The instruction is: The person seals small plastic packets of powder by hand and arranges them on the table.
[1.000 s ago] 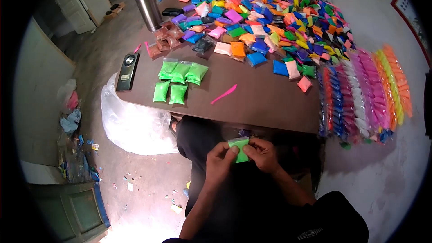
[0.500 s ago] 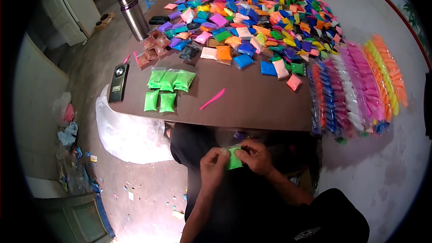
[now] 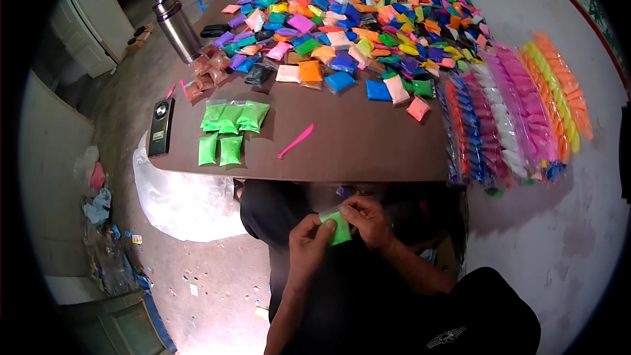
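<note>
R hand (image 3: pixel 370 222) now higher, at top corner of bright-green squarish plastic pkt (image 3: pixel 340 234) | pkt off brown tabletop's (image 3: pixel 374 158) near edge | L hand (image 3: pixel 307 242) + R fingers pinch it | prob. best: light, even press

It looks like a small workroom: colourful packets (image 3: pixel 342 81) heap the table (image 3: pixel 355 131) and scraps (image 3: pixel 194 290) litter the floor (image 3: pixel 223 269).

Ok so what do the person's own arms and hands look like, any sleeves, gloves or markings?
The left hand and right hand are ungloved, with no ring, watch or bracelet that I can see. Both forearms are bare. On the right, a black sleeve covers the upper arm. The black clothing carries a small, pale, wing-like mark.
</note>
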`<state>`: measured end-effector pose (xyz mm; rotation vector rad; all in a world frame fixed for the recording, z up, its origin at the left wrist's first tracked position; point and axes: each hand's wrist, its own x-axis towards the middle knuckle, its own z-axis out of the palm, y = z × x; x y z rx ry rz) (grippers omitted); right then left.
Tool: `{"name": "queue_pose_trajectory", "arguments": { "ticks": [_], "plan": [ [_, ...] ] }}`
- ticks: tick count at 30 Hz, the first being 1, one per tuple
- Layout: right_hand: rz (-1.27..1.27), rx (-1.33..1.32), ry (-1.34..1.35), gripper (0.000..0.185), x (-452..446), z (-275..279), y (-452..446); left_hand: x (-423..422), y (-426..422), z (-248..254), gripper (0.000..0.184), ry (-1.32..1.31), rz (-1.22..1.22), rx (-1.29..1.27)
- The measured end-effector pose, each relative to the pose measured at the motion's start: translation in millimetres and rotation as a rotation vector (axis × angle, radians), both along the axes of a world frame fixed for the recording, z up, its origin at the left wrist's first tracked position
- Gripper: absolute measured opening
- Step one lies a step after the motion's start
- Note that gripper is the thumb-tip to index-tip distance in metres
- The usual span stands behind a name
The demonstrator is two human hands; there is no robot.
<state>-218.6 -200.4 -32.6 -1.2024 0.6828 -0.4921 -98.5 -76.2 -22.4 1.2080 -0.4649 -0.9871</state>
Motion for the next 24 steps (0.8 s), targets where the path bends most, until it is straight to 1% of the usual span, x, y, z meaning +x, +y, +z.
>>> {"name": "queue_pose_trajectory", "arguments": {
  "ticks": [1, 3, 7, 9, 10, 12, 13, 15, 16, 18, 19, 21, 22, 24],
  "plan": [
    [-0.002, 0.002, 0.001, 0.015, -0.4, -0.2, 0.1, 0.3, 0.3, -0.6, 0.012, 0.001, -0.002, 0.002],
    [0.021, 0.104, -0.028, 0.014, 0.5, 0.3, 0.5, 0.9, 0.8, -1.2, 0.015, 0.021, -0.009, -0.023],
    [-0.001, 0.057, -0.028, 0.014, 6.2, 6.0, 1.4, 1.0, -3.5, 13.2, 0.017, 0.016, 0.023, 0.038],
    [0.028, -0.059, -0.06, 0.011, 5.0, 3.5, -2.1, 0.4, -5.1, 16.8, 0.014, -0.002, 0.017, 0.032],
    [0.028, -0.058, -0.06, 0.011, 6.0, 3.2, -1.3, 0.2, -4.7, 14.9, 0.014, -0.003, 0.017, 0.033],
    [-0.058, -0.095, -0.076, 0.013, 8.8, 2.0, 1.0, -0.1, -4.4, 11.3, 0.015, -0.104, 0.057, 0.054],
    [-0.059, -0.093, -0.074, 0.013, 7.3, 2.5, 2.2, -0.9, -5.9, 13.5, 0.015, -0.102, 0.056, 0.056],
    [-0.107, -0.296, 0.046, 0.023, 6.2, 9.2, 5.6, -1.0, -10.4, 21.8, 0.014, -0.206, 0.208, 0.179],
    [-0.107, -0.294, 0.047, 0.023, 6.6, 15.2, 7.8, 0.0, -10.8, 18.3, 0.014, -0.206, 0.208, 0.182],
    [-0.068, -0.456, 0.009, 0.031, 8.5, 28.3, 12.3, 2.8, -13.4, 12.2, 0.018, -0.581, 0.249, 0.189],
    [-0.07, -0.455, 0.008, 0.031, 9.5, 29.1, 12.9, 2.9, -15.1, 15.8, 0.018, -0.583, 0.247, 0.189],
    [-0.093, -0.486, -0.03, 0.032, 11.6, 29.9, 13.8, 2.8, -19.1, 29.2, 0.028, -0.895, 0.21, 0.032],
    [-0.093, -0.484, -0.031, 0.032, 9.8, 30.5, 12.4, 1.0, -19.8, 31.6, 0.028, -0.896, 0.21, 0.034],
    [-0.076, -0.435, 0.062, 0.025, 1.8, 31.3, 7.0, -2.8, -20.9, 34.6, 0.035, -1.029, 0.179, -0.024]
  ]
}}
